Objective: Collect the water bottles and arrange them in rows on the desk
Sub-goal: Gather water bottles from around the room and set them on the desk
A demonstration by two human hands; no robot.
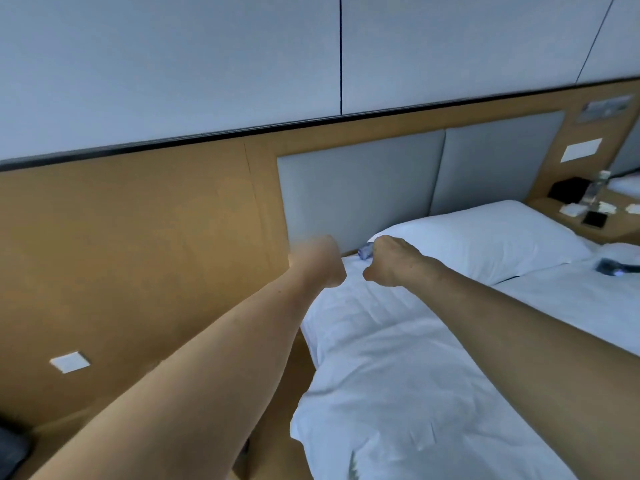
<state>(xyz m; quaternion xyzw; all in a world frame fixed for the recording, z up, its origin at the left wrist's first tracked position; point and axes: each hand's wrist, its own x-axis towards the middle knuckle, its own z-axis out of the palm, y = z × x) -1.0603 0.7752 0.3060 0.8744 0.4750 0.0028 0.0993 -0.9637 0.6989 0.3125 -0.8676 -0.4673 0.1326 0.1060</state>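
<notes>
Water bottle [365, 251] on the bed [398, 358], at the corner of the pillow [485, 237].
Head view: only its bluish, blurred end shows, just beside the right hand [389, 261], whose fingers are curled; I cannot tell whether they grip it. The left hand [323, 263] is a blurred fist holding nothing.

head cam | wide-angle | fwd/down over bed [398, 358] twd headboard [356, 188] | left hand [320, 261], right hand [391, 261] near, mid-frame
</notes>
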